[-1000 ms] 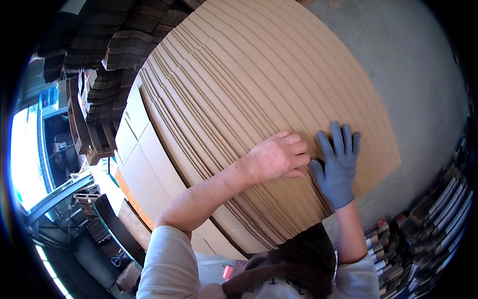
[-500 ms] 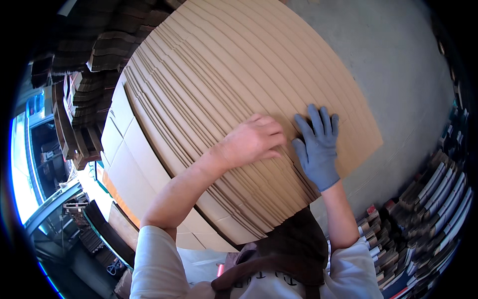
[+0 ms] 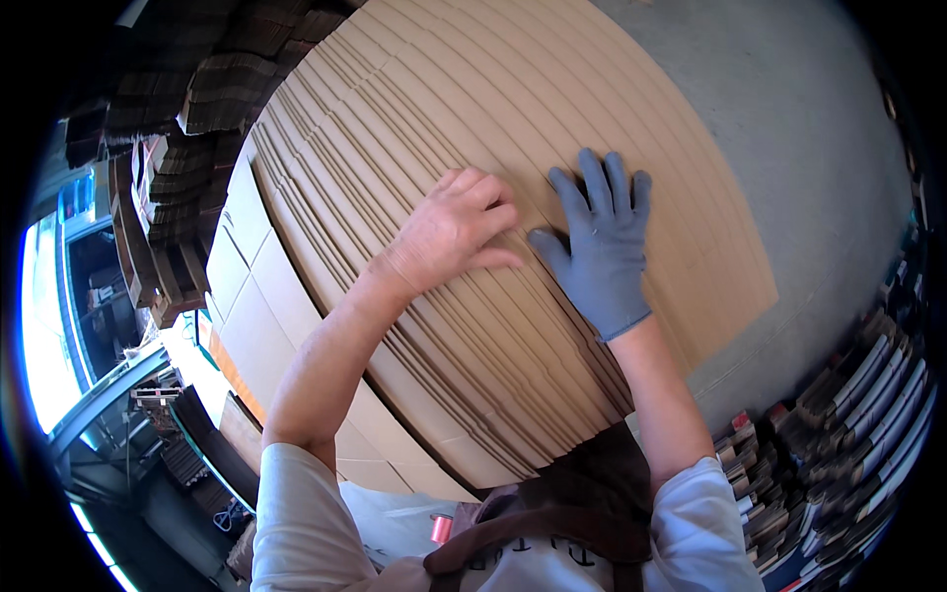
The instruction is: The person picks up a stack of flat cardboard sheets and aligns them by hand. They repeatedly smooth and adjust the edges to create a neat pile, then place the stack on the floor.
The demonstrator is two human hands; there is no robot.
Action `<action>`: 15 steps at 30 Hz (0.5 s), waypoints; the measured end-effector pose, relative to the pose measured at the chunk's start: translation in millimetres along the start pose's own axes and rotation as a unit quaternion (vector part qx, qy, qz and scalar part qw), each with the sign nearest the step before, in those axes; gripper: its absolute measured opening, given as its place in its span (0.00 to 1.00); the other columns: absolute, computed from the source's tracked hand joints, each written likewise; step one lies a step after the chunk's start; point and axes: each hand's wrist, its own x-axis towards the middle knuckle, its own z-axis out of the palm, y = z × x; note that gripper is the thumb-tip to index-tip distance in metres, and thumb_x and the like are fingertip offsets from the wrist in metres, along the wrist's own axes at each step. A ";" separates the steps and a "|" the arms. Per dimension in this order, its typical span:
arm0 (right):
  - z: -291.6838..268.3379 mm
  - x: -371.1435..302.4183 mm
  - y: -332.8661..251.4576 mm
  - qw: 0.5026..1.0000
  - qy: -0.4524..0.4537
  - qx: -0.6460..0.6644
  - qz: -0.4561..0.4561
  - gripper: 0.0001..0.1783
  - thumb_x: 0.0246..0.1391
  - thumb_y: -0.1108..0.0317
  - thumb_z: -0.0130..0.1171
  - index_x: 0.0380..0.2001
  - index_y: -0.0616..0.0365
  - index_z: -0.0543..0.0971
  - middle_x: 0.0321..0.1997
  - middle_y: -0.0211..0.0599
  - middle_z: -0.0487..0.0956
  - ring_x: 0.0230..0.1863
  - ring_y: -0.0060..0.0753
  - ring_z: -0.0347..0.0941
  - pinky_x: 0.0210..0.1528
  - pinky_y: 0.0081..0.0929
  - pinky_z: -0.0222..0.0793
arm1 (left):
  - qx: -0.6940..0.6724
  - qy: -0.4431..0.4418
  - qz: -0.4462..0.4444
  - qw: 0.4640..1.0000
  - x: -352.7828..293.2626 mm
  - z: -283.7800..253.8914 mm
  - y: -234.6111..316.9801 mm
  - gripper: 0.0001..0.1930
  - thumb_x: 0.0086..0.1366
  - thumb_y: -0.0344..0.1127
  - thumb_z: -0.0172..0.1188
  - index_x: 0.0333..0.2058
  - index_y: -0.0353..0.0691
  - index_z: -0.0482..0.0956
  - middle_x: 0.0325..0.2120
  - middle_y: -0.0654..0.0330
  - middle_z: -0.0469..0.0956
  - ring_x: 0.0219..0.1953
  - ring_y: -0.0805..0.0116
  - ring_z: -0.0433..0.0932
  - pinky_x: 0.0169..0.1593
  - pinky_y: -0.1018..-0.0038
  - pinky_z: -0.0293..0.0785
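Note:
A wide fan of overlapping brown cardboard sheets (image 3: 681, 237) spreads before me, their edges running as many parallel lines. On the sheets lies my right hand (image 3: 604, 237), in a grey glove, flat with fingers spread. Just left of it, my bare left hand (image 3: 454, 225) rests over the sheet edges. Its fingers are bent and its thumb stands apart from them, with nothing visible between. Under the fan's left side shows a paler cardboard surface (image 3: 281, 286) with creases.
Dark stacks of cardboard (image 3: 222, 94) and a wooden pallet (image 3: 178, 281) stand at the far left. More stacked cardboard (image 3: 858, 414) lines the right. Grey floor (image 3: 789, 148) lies beyond the fan. A red spool-like object (image 3: 441, 528) is near my apron.
Both hands have moved up and left across the sheets, away from my body. The left hand's fingers remain bent and the gloved hand stays spread. The view has shifted slightly.

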 end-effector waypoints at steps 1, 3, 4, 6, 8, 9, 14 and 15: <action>-0.1 1.5 -1.7 1.000 -0.008 -0.005 0.001 0.37 0.44 0.55 0.75 0.57 0.53 0.76 0.67 0.49 0.66 0.70 0.60 0.58 0.67 0.72 0.50 | -0.004 -0.001 0.002 1.000 -0.7 0.7 -0.9 0.22 0.50 0.51 0.75 0.37 0.43 0.79 0.40 0.60 0.75 0.47 0.55 0.74 0.55 0.61 0.71; 1.2 4.0 -5.7 1.000 -0.017 -0.010 0.002 0.37 0.43 0.55 0.76 0.57 0.53 0.76 0.67 0.49 0.66 0.70 0.59 0.58 0.67 0.73 0.50 | -0.005 -0.002 0.005 1.000 -1.9 1.6 -3.0 0.23 0.50 0.52 0.75 0.37 0.43 0.79 0.39 0.60 0.74 0.47 0.55 0.73 0.55 0.61 0.71; 1.1 3.8 -7.0 1.000 -0.018 -0.011 0.002 0.37 0.42 0.56 0.76 0.57 0.53 0.76 0.68 0.48 0.66 0.70 0.59 0.58 0.67 0.73 0.49 | -0.006 0.001 0.012 1.000 -1.3 0.6 -3.7 0.23 0.50 0.52 0.74 0.36 0.44 0.79 0.39 0.60 0.74 0.47 0.55 0.73 0.55 0.61 0.71; 1.3 3.2 -7.5 1.000 -0.020 -0.014 0.001 0.38 0.41 0.56 0.76 0.58 0.53 0.76 0.68 0.48 0.66 0.71 0.59 0.58 0.68 0.74 0.49 | -0.008 0.008 0.027 1.000 1.9 0.5 -3.1 0.23 0.49 0.53 0.74 0.36 0.44 0.79 0.38 0.61 0.73 0.46 0.55 0.73 0.54 0.61 0.70; 2.6 2.7 -6.4 1.000 -0.022 -0.019 0.000 0.39 0.40 0.57 0.76 0.58 0.52 0.76 0.69 0.48 0.66 0.71 0.59 0.57 0.68 0.75 0.48 | -0.003 -0.002 0.028 1.000 3.5 -2.0 -3.4 0.23 0.49 0.53 0.74 0.36 0.44 0.78 0.37 0.61 0.73 0.46 0.56 0.72 0.54 0.61 0.70; 2.9 2.8 -6.8 0.999 -0.027 -0.020 0.003 0.39 0.40 0.57 0.75 0.59 0.52 0.76 0.70 0.48 0.66 0.72 0.60 0.57 0.69 0.75 0.47 | -0.003 -0.006 0.028 1.000 3.8 -1.7 -3.8 0.23 0.49 0.53 0.74 0.36 0.45 0.78 0.36 0.61 0.72 0.46 0.56 0.72 0.54 0.61 0.70; 5.0 3.5 -7.9 0.999 -0.042 -0.031 0.007 0.40 0.41 0.55 0.74 0.61 0.51 0.75 0.71 0.49 0.65 0.72 0.61 0.57 0.70 0.77 0.45 | -0.023 -0.008 0.036 0.999 4.4 0.6 -8.6 0.23 0.48 0.53 0.74 0.35 0.45 0.77 0.36 0.62 0.71 0.45 0.57 0.72 0.53 0.62 0.69; 4.7 3.4 -7.7 0.998 -0.043 -0.033 0.008 0.41 0.41 0.55 0.74 0.61 0.51 0.75 0.71 0.49 0.65 0.72 0.61 0.56 0.71 0.77 0.45 | -0.023 -0.007 0.035 0.999 4.5 1.6 -8.3 0.23 0.48 0.52 0.74 0.35 0.45 0.77 0.36 0.62 0.71 0.45 0.58 0.72 0.53 0.62 0.70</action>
